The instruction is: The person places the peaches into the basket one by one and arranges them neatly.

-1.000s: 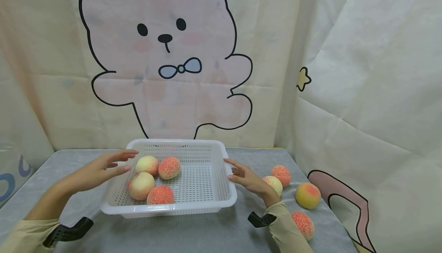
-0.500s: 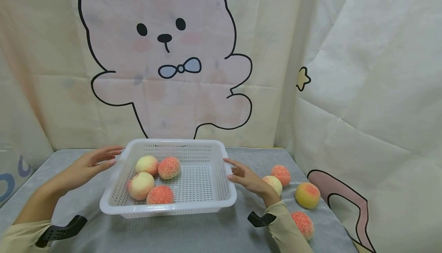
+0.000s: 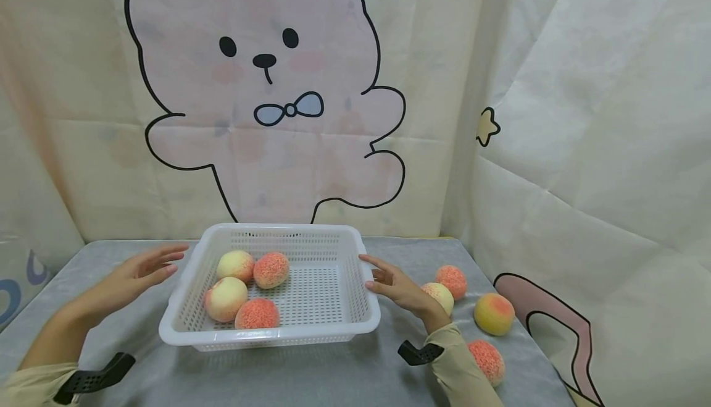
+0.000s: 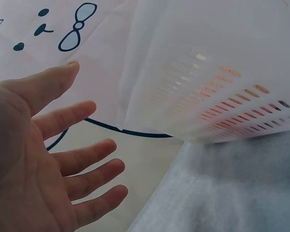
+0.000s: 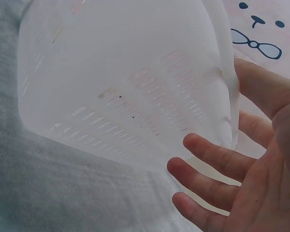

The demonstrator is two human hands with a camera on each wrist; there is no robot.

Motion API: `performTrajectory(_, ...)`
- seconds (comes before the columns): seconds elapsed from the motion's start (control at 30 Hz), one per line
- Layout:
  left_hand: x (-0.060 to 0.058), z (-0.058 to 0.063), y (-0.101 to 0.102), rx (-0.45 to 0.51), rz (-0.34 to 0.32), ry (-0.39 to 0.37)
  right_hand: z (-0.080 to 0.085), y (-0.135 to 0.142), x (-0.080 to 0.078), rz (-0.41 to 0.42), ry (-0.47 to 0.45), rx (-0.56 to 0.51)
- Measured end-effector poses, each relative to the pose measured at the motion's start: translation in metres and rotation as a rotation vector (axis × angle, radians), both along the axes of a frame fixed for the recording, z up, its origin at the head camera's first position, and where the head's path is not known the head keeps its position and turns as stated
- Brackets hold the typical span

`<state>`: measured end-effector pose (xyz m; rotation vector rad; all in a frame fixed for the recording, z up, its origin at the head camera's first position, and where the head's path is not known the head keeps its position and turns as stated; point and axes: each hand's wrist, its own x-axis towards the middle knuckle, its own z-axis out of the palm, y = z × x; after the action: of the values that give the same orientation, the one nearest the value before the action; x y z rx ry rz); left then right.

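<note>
A white plastic basket [image 3: 311,334] stands on the table, with several peaches grouped in its left half. Two of these are pale, like this peach [image 3: 225,299]; two are speckled coral, like this peach [image 3: 257,314]. To the left of the basket, my left hand [image 3: 133,277] hovers apart from its rim, fingers spread and holding nothing. On the opposite side, the thumb and index fingertip of my right hand [image 3: 397,286] rest on the basket's rim. In the right wrist view the remaining fingers [image 5: 203,186] extend loosely below that rim, beside the perforated wall.
Right of my right hand, several more peaches lie on the table: a coral peach [image 3: 452,281], a pale peach [image 3: 439,296], a yellow peach [image 3: 494,314] and a coral peach [image 3: 486,362] partly behind my sleeve. A curtain [image 3: 422,166] with a cartoon bear hangs behind the grey tablecloth [image 3: 266,376].
My left hand has drawn back to the left, from over the basket's left edge to outside it. The right hand, the basket and the peaches have stayed in place.
</note>
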<state>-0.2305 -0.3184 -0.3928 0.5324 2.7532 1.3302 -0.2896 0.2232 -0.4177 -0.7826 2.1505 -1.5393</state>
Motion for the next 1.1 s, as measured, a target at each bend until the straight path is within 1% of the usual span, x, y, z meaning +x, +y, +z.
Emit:
performTrajectory(0.3, -0.002, -0.006, -0.004, 0.023, -0.011, -0.044, 0.002, 0.000, 0.000, 0.010, 0.003, -0.004)
performTrajectory(0.53, -0.001, -0.009, -0.001, 0.019, -0.034, -0.012, 0.001, 0.001, 0.000, 0.006, 0.010, 0.001)
performTrajectory(0.6, -0.001, -0.009, 0.001, 0.026, -0.045, -0.021, 0.000, 0.001, 0.000, 0.006, 0.009, 0.001)
performTrajectory(0.8, 0.000, -0.009, 0.003, 0.065, -0.084, -0.107, 0.000, 0.000, 0.000, 0.003, 0.006, 0.005)
performTrajectory(0.9, -0.001, -0.010, 0.005, 0.089, -0.095, -0.169, -0.001, 0.000, -0.001, 0.008, 0.009, 0.002)
performTrajectory(1.0, -0.001, -0.011, 0.006, 0.123, -0.128, -0.213, -0.002, 0.001, -0.001, 0.011, 0.013, 0.000)
performTrajectory(1.1, -0.002, -0.012, 0.005, 0.143, -0.148, -0.233, -0.001, 0.001, -0.001, 0.011, 0.010, -0.005)
